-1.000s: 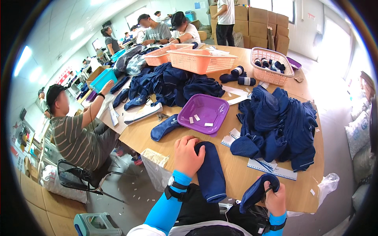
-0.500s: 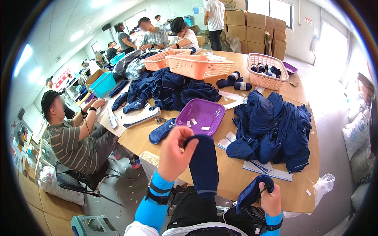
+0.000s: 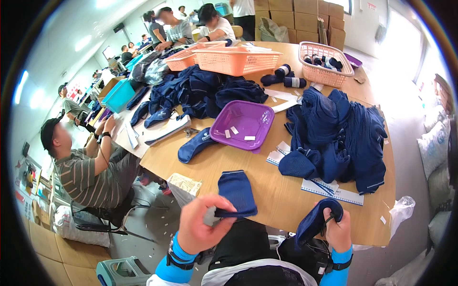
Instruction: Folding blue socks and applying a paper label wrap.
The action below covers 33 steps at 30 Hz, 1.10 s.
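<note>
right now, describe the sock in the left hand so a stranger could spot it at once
Find the pale wooden table and its purple tray at the centre. Nearer the wearer, the left hand pinches a navy sock by its near end, its other end pointing away over the tabletop. Its flat, squared outline differs from the curled navy piece in the right hand and the navy heaps.

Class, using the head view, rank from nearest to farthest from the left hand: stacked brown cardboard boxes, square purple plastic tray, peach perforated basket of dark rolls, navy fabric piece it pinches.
1. Navy fabric piece: pinched by the left hand.
2. Purple tray: ahead, slightly right.
3. Peach perforated basket: far side of the wooden table, rightward.
4. Cardboard boxes: beyond the table.
</note>
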Tool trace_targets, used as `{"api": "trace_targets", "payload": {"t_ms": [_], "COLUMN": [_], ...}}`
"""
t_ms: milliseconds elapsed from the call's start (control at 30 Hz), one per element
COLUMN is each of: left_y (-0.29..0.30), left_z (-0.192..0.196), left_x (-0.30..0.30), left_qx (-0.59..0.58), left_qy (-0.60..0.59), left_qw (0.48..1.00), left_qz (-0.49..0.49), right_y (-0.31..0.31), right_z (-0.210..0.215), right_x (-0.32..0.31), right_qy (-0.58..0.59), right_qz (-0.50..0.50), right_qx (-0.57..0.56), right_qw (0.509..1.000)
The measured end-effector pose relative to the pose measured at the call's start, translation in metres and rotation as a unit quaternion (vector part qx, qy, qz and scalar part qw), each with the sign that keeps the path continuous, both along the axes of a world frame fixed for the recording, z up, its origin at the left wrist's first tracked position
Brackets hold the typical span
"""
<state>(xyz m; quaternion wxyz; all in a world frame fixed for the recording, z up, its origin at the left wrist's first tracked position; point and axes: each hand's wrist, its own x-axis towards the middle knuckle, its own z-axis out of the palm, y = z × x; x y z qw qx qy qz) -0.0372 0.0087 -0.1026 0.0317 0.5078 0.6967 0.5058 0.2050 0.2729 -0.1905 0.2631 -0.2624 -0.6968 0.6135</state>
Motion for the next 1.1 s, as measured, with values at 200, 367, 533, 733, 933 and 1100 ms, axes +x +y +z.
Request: {"api": "trace_targets", "payload": {"t_ms": [200,367,533,733,933,1100], "left_y": [0.002,0.038,0.041,0.027,0.025,0.024], "left_z": [-0.021,-0.025,-0.046,-0.042,-0.065,-0.067], "left_x": [0.007,-0.03,-0.036,-0.002,-0.001,-0.001], "left_qx": [-0.052,-0.082,-0.082,-0.177,-0.213,-0.228], "left_qy": [0.005,0.063,0.218,0.197,0.243,0.272], "left_qw": [0.995,0.973,0.95,0.963,0.946,0.935], "left_qz": [0.085,0.207,0.209,0.047,0.014,-0.012], "right_y": [-0.004,-0.004,-0.005,-0.005,-0.001,0.008], "right_z": [0.007,0.006,0.0,0.016,0.041,0.065], "right_x": [-0.004,-0.004,0.0,-0.006,-0.035,-0.06], "right_qy": [0.014,0.012,0.014,-0.023,-0.092,-0.191], "right_qz": [0.009,0.001,-0.017,-0.001,0.004,0.09], "right_qx": [-0.008,-0.002,-0.012,0.008,0.148,0.129], "right_qw": [1.0,1.0,1.0,1.0,0.985,0.969]}}
